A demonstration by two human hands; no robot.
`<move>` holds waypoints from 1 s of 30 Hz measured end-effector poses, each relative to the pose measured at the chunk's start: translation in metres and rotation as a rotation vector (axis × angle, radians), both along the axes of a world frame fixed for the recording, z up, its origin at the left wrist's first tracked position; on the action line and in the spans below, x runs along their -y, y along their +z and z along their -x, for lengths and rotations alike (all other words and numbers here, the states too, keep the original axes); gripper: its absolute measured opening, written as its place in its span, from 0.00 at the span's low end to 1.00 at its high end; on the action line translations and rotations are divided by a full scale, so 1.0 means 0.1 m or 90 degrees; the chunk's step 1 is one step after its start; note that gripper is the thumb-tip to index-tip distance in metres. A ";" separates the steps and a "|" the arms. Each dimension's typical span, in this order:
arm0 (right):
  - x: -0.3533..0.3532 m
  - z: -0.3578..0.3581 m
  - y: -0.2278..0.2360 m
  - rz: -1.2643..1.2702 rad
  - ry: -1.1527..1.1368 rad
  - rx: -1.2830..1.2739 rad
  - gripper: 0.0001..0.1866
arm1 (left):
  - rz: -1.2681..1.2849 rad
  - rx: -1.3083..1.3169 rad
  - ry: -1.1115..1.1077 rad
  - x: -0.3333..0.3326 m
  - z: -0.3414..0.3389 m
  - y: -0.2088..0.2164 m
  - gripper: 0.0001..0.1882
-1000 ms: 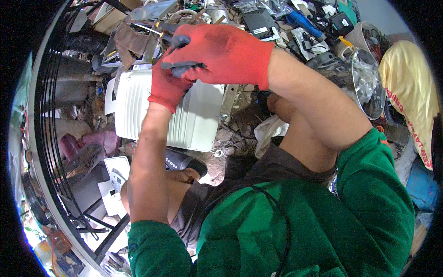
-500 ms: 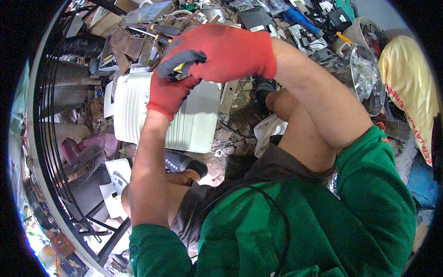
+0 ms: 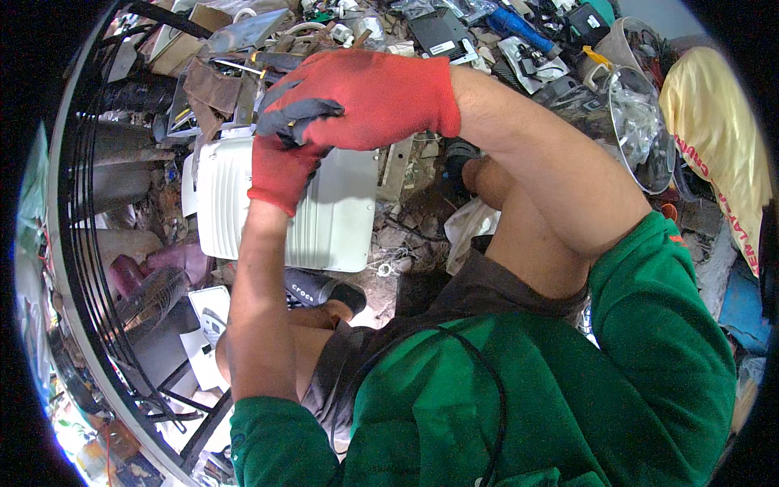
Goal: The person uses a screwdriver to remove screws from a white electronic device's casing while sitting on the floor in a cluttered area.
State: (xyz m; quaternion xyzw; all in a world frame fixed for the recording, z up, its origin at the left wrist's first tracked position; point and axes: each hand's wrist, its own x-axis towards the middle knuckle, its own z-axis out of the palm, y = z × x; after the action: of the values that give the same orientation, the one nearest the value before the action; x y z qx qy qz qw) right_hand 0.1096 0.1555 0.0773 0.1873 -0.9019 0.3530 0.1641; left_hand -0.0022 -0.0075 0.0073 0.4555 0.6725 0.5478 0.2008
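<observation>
Both my hands wear red gloves with dark grey palms and meet above a white ribbed plastic casing (image 3: 341, 223). My left hand (image 3: 281, 172) is closed, its fingers mostly hidden beneath the other hand. Across it bends my right hand (image 3: 365, 99), whose fingers curl closed at the left hand's fingertips. Whatever lies between the fingers is covered by the gloves. The casing rests on the littered ground before my feet, with its ribbed side up. Just beyond the hands are a screwdriver (image 3: 240, 66) and a brown rag-like piece (image 3: 213, 88).
A black metal rack (image 3: 75, 170) stands along the left. A blue tool-like object (image 3: 522, 31) and a black box (image 3: 441, 34) lie in the far clutter. To the right are a clear container of plastic scraps (image 3: 637, 122) and a yellowish sack (image 3: 707, 122).
Both hands have shifted slightly left together, still closed. A yellow bit that showed between the fingers is now hidden. The whole view has also shifted a little.
</observation>
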 end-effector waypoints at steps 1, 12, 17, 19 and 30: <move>0.03 0.02 0.00 -0.004 -0.013 -0.017 0.21 | -0.029 -0.050 0.008 0.01 0.01 -0.02 0.25; -0.10 -0.03 0.03 0.003 0.004 0.015 0.22 | 0.061 0.049 -0.038 -0.05 0.00 0.19 0.24; 0.07 0.02 0.10 -0.037 0.003 -0.025 0.19 | -0.005 -0.092 -0.015 0.08 0.12 -0.06 0.25; -0.05 -0.04 0.10 0.046 -0.003 0.027 0.21 | -0.033 -0.007 -0.069 -0.05 -0.04 0.10 0.25; 0.02 0.09 -0.07 -0.010 -0.002 -0.039 0.18 | -0.040 -0.087 -0.067 -0.02 0.06 0.07 0.22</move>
State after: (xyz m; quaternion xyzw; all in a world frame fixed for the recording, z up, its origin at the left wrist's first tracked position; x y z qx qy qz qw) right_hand 0.1006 0.1539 0.0707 0.1979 -0.8993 0.3399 0.1911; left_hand -0.0079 -0.0060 0.0146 0.5326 0.6424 0.5247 0.1685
